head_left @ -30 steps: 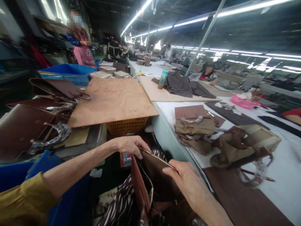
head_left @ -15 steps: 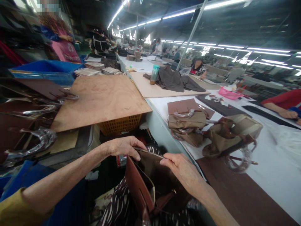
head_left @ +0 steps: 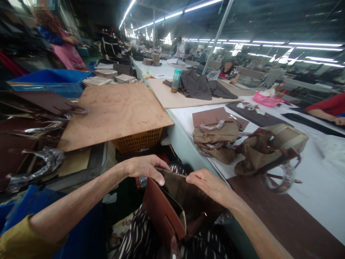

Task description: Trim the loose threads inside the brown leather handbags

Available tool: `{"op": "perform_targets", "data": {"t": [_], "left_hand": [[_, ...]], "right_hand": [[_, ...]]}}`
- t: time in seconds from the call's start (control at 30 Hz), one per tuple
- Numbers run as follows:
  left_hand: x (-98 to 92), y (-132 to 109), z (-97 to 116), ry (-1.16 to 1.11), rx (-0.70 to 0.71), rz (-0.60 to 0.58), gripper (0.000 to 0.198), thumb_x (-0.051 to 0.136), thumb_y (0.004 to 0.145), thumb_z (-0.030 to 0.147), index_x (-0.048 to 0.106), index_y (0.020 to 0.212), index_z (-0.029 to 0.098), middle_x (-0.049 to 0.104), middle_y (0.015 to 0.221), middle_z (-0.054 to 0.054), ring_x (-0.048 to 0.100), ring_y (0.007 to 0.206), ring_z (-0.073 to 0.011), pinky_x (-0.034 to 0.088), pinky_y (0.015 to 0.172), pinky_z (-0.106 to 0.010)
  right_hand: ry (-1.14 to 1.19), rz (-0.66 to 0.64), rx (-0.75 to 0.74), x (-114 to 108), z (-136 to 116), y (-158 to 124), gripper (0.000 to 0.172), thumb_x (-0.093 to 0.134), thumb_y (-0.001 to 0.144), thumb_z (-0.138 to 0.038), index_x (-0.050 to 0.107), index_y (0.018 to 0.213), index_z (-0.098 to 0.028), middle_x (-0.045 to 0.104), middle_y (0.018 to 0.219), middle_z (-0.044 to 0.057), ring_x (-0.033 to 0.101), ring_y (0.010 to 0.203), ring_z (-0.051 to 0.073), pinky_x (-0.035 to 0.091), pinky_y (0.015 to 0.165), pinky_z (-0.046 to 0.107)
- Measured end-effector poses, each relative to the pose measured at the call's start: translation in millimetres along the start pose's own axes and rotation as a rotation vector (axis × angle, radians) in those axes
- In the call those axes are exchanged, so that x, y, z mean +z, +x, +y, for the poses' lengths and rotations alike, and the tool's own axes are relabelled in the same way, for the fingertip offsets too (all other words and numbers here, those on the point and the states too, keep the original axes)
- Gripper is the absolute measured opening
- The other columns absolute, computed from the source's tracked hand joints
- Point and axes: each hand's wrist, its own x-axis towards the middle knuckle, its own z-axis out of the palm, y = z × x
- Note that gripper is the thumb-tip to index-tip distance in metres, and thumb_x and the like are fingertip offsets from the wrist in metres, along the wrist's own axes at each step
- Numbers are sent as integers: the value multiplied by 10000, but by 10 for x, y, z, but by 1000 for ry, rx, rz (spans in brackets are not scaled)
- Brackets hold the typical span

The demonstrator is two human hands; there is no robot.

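Note:
A brown handbag (head_left: 175, 201) with a leather flap rests on my lap, held up in front of me. My left hand (head_left: 145, 167) pinches the top edge of the bag at its left corner. Pinching the same top edge a little to the right is my right hand (head_left: 208, 183). Both hands are closed on the rim, pulling the mouth of the bag apart. The leather flap (head_left: 161, 214) hangs forward toward me.
A plywood board (head_left: 113, 111) lies over an orange basket (head_left: 138, 141) ahead. Several tan bags (head_left: 253, 151) lie on the white table (head_left: 323, 180) to the right. Brown bags with wrapped handles (head_left: 40, 162) pile at left by a blue bin (head_left: 48, 81). Other people work farther back.
My hands have shifted slightly along the bag's top edge and the bag has tilted, its flap dropping lower. The camera has swung a little to the left.

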Motion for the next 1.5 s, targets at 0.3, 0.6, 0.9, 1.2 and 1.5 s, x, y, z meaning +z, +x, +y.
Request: {"op": "perform_targets", "data": {"t": [0.3, 0.6, 0.9, 1.2, 1.5], "left_hand": [[42, 39, 41, -27, -12, 2, 387, 731, 582, 231, 666, 956, 154, 654, 863, 5, 557, 801, -146, 425, 746, -215], [49, 3, 18, -1, -23, 34, 392, 724, 588, 222, 662, 970, 160, 647, 847, 8, 556, 777, -141, 433, 734, -219], [90, -16, 12, 76, 5, 124, 336, 717, 593, 266, 683, 901, 135, 644, 777, 1, 543, 738, -147, 419, 698, -225], [210, 36, 49, 195, 70, 331, 255, 633, 672, 284, 650, 853, 105, 589, 696, 10, 496, 670, -120, 369, 631, -206], [305, -58, 80, 636, 235, 427, 143, 525, 685, 83, 603, 778, 159, 581, 755, 34, 511, 723, -109, 368, 686, -188]], "right_hand": [[83, -82, 103, -4, 59, 44, 443, 358, 806, -559, 387, 578, -180, 316, 507, -47, 307, 481, 89, 201, 449, 223], [-114, 108, 60, 63, -45, 13, 512, 326, 857, -540, 469, 533, -171, 411, 504, -30, 371, 503, 97, 224, 472, 226], [-511, 334, 76, 191, -131, -38, 509, 337, 891, -466, 631, 576, -195, 610, 576, 56, 517, 537, 156, 266, 518, 267], [-591, 381, 90, 255, -81, -38, 509, 307, 904, -478, 662, 636, -229, 678, 664, 63, 624, 640, 217, 260, 539, 300], [-577, 396, 100, 261, -87, -31, 474, 352, 896, -460, 675, 638, -229, 681, 661, 69, 627, 643, 211, 264, 542, 299]]}}
